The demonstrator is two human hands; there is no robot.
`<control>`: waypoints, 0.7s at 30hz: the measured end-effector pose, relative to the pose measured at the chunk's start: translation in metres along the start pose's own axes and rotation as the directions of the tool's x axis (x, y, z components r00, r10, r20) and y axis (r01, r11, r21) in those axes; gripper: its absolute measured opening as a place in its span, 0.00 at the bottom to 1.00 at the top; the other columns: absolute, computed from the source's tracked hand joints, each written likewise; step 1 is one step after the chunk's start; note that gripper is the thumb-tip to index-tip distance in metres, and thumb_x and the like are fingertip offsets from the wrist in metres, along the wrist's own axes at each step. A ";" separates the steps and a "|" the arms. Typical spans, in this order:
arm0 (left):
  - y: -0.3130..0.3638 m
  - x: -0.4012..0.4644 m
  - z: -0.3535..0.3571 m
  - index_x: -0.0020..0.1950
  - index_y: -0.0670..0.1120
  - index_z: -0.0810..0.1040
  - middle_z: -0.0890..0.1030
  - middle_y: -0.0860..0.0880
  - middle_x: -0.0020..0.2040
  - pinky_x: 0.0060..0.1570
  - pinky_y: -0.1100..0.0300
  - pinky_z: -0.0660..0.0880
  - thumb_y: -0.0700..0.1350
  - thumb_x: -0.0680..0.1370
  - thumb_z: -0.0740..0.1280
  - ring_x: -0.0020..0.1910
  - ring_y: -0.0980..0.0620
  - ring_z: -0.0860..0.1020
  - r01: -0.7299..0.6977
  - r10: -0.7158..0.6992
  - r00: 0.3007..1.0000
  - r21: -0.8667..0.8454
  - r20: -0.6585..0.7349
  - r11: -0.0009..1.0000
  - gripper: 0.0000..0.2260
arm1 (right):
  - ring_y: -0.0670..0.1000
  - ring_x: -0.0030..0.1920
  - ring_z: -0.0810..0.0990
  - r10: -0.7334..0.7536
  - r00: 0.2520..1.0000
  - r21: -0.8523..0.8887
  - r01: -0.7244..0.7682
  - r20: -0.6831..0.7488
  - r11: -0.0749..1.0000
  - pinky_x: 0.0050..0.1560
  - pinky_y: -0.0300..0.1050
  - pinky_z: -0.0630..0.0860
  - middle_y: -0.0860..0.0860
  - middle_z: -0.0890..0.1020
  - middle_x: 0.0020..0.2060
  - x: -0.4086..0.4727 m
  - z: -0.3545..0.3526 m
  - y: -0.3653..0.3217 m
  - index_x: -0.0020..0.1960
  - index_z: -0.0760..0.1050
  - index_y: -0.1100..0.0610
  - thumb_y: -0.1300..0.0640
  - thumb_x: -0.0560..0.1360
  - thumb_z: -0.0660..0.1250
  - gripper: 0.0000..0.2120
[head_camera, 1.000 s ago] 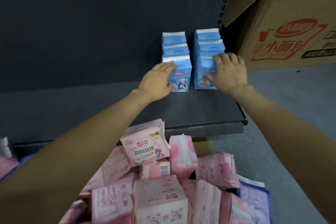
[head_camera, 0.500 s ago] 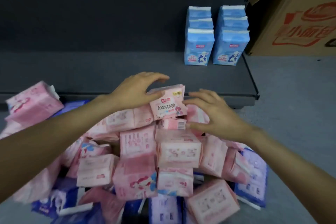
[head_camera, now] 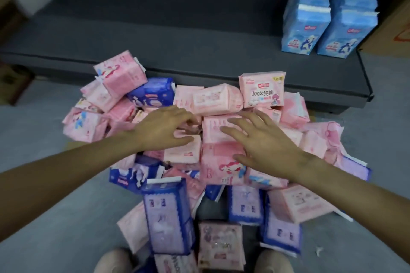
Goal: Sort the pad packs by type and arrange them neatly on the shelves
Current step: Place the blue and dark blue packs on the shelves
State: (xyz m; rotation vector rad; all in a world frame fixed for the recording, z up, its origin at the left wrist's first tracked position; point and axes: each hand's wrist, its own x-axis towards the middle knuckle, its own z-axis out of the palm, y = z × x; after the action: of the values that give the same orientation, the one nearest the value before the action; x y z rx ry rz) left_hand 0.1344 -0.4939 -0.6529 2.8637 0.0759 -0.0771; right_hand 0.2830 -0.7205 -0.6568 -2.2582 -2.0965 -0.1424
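Step in hand: picking next type from heap of soft pink and dark-blue plastic pad packs (head_camera: 221,157) on floor. Left hand (head_camera: 162,131) and right hand (head_camera: 259,146) spread, fingers loose, over pink packs, gripping nothing. Light-blue upright packs (head_camera: 328,17) shelved beyond right hand on dark grey shelf (head_camera: 199,46). Next, likely: clasp matching pink packs.

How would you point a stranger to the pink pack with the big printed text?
Find the dark shelf; a pile of packs sits before it. At the pile's far right top stands the pink pack, upright, front facing you, alone showing "100%".
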 end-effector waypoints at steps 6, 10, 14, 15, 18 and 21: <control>0.009 -0.068 0.030 0.71 0.53 0.65 0.71 0.55 0.64 0.57 0.59 0.68 0.67 0.66 0.71 0.61 0.54 0.70 0.023 0.010 0.842 -0.055 0.539 0.998 0.38 | 0.60 0.58 0.77 -0.128 0.974 -0.078 0.144 0.186 0.986 0.61 0.59 0.71 0.55 0.81 0.54 0.040 0.028 -0.047 0.56 0.79 0.54 0.42 0.62 0.76 0.26; 0.006 -0.076 0.053 0.77 0.50 0.56 0.62 0.53 0.73 0.63 0.60 0.64 0.63 0.66 0.74 0.68 0.52 0.64 0.003 0.047 0.766 -0.077 0.641 0.997 0.46 | 0.61 0.56 0.78 -0.155 0.974 -0.053 0.166 0.166 0.985 0.58 0.57 0.74 0.56 0.81 0.54 0.046 0.034 -0.060 0.53 0.80 0.55 0.47 0.62 0.76 0.22; -0.004 -0.090 0.042 0.65 0.47 0.68 0.72 0.54 0.57 0.50 0.61 0.67 0.62 0.64 0.76 0.55 0.52 0.72 0.120 -0.002 0.865 -0.204 0.502 0.972 0.37 | 0.59 0.52 0.79 -0.188 0.980 0.025 0.187 0.070 0.982 0.53 0.53 0.76 0.55 0.82 0.51 0.070 0.026 -0.069 0.52 0.80 0.57 0.52 0.64 0.75 0.19; -0.011 -0.096 0.034 0.60 0.46 0.70 0.73 0.53 0.53 0.48 0.60 0.68 0.64 0.63 0.76 0.50 0.52 0.72 0.151 -0.040 0.901 -0.226 0.432 0.962 0.35 | 0.59 0.51 0.79 -0.170 0.984 0.054 0.167 0.048 0.984 0.52 0.52 0.76 0.55 0.82 0.51 0.083 0.022 -0.070 0.53 0.79 0.57 0.53 0.65 0.74 0.18; -0.042 -0.116 -0.003 0.51 0.49 0.70 0.74 0.54 0.46 0.42 0.66 0.67 0.66 0.60 0.76 0.42 0.56 0.73 0.285 -0.244 0.956 -0.326 0.162 0.901 0.31 | 0.60 0.57 0.75 -0.036 0.999 0.167 0.031 0.025 0.986 0.58 0.52 0.70 0.55 0.78 0.58 0.135 0.014 -0.069 0.62 0.75 0.57 0.54 0.72 0.68 0.20; -0.072 -0.131 -0.033 0.57 0.54 0.68 0.76 0.58 0.50 0.46 0.69 0.69 0.61 0.61 0.77 0.45 0.58 0.76 0.432 -0.482 0.876 -0.413 -0.020 0.802 0.30 | 0.59 0.65 0.68 0.100 0.992 0.149 -0.111 0.081 0.983 0.65 0.51 0.64 0.55 0.70 0.67 0.198 0.026 -0.057 0.71 0.65 0.57 0.51 0.75 0.66 0.27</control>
State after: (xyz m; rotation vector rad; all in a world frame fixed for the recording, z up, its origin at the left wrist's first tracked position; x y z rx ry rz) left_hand 0.0005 -0.4215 -0.6332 2.3757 0.7283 0.0217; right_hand 0.2410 -0.5167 -0.6628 -2.3087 -1.9398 0.1049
